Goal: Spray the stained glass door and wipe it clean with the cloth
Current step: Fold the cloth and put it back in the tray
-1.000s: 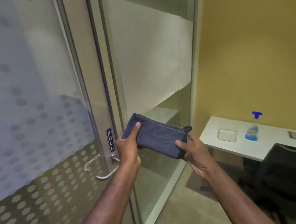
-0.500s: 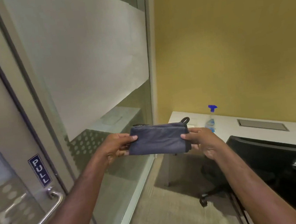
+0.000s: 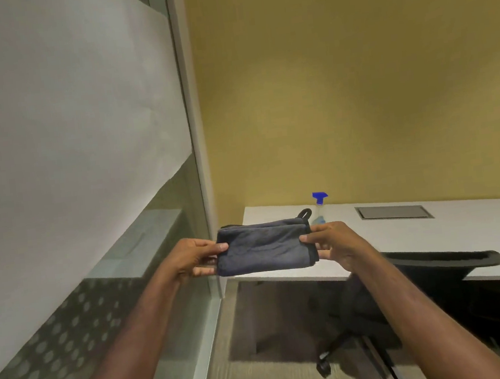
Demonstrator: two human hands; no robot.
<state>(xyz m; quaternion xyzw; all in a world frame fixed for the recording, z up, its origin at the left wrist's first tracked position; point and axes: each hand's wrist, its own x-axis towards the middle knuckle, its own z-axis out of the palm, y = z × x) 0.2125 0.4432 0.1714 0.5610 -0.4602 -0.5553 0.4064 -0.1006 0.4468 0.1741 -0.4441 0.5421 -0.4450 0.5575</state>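
A folded dark grey cloth [image 3: 264, 248] is stretched flat between both hands in the middle of the view. My left hand [image 3: 194, 257] pinches its left end and my right hand [image 3: 333, 244] pinches its right end. Behind the cloth, a clear spray bottle [image 3: 319, 209] with a blue trigger head stands on the white desk [image 3: 478, 227], partly hidden by the cloth and my right hand. The glass panel [image 3: 65, 116] with frosted film and a dotted band fills the left side. The door with its handle is out of view.
A black office chair [image 3: 435, 265] is tucked under the desk, right of my arms. A grey cable hatch [image 3: 394, 212] is set in the desk top. A yellow wall [image 3: 355, 85] rises behind it. Carpet floor [image 3: 277, 377] lies below.
The view has swung right, away from the door and its handle, toward the desk. Both hands have kept hold of the cloth, now level and in front of the desk corner.
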